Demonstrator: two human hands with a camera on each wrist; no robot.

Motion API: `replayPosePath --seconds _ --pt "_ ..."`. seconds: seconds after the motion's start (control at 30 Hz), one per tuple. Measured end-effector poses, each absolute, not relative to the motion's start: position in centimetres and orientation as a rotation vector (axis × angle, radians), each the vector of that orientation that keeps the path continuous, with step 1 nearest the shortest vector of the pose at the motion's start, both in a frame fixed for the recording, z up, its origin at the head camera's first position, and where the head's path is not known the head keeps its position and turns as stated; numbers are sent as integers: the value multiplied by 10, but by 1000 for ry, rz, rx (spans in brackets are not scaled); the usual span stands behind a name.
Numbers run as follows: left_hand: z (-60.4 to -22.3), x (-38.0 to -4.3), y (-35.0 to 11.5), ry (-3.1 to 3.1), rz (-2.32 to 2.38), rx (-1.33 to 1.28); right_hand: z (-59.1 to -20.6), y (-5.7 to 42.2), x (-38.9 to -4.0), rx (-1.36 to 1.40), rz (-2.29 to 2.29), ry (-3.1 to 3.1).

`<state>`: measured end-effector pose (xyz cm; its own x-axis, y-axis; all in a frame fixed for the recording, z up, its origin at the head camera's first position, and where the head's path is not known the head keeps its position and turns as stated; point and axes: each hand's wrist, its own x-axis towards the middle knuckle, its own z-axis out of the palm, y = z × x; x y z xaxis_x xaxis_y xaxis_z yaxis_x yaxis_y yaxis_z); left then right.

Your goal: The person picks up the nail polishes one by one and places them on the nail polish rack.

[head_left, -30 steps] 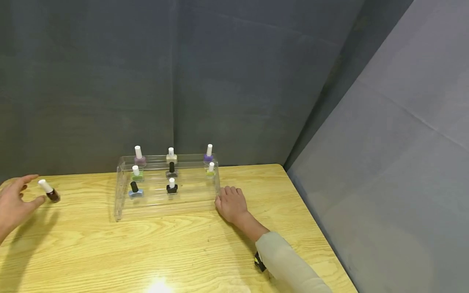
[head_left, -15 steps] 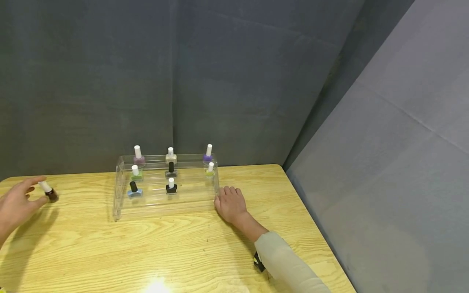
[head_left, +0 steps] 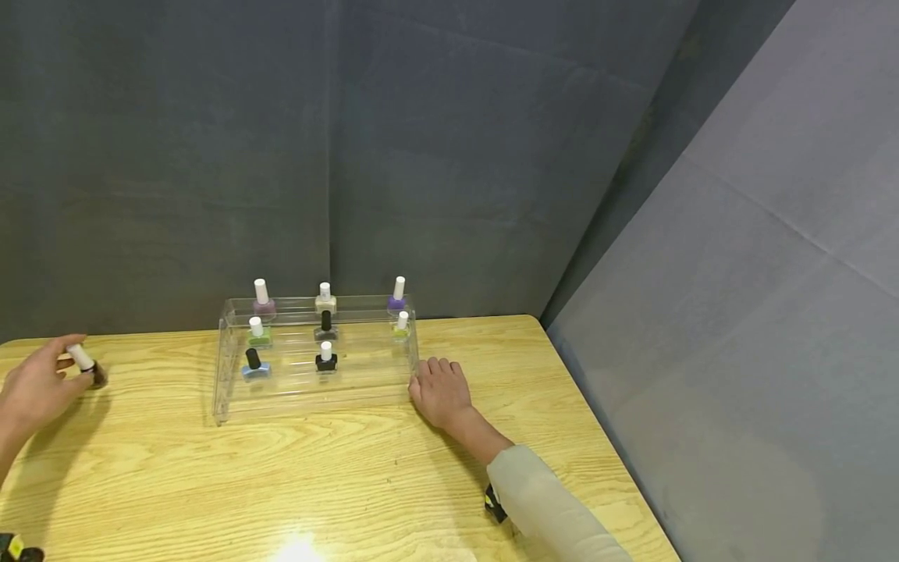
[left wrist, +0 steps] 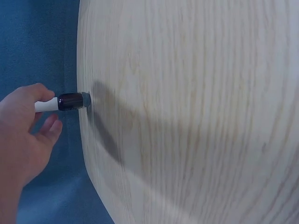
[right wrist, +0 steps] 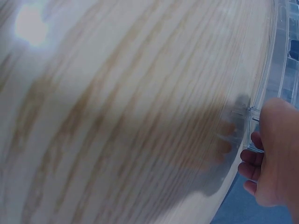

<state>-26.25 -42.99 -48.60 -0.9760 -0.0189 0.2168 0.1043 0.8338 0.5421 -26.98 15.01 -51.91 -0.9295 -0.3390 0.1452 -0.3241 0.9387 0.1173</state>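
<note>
A nail polish bottle point(head_left: 83, 360) with a white cap and dark brown body stands at the table's far left. My left hand point(head_left: 40, 386) is around its cap, index fingertip right at the cap. In the left wrist view a gap shows between my thumb point(left wrist: 55, 129) and the bottle point(left wrist: 71, 101). A clear tiered nail polish rack point(head_left: 281, 407) stands mid-table, holding several bottles, such as a light blue one point(head_left: 256, 367) and a purple one point(head_left: 397, 297). My right hand point(head_left: 442, 394) grips the rack's front right corner, fingers point(right wrist: 251, 164) curled there.
The wooden table point(head_left: 246, 484) has its back edge against a dark cloth wall point(head_left: 168, 172). A grey panel point(head_left: 758, 273) rises along the right side. Black wrist gear point(head_left: 495, 503) shows beneath the right sleeve point(head_left: 548, 499).
My left hand has moved rightward to the brown bottle, index finger and thumb drawing nearer its cap. My right hand stays at the rack's corner. The head view has shifted slightly.
</note>
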Motion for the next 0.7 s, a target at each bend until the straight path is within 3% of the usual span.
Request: replayPosePath --seconds 0.7 --pt "-497 -263 -425 -2713 -819 -24 -513 147 -267 479 -148 -2969"
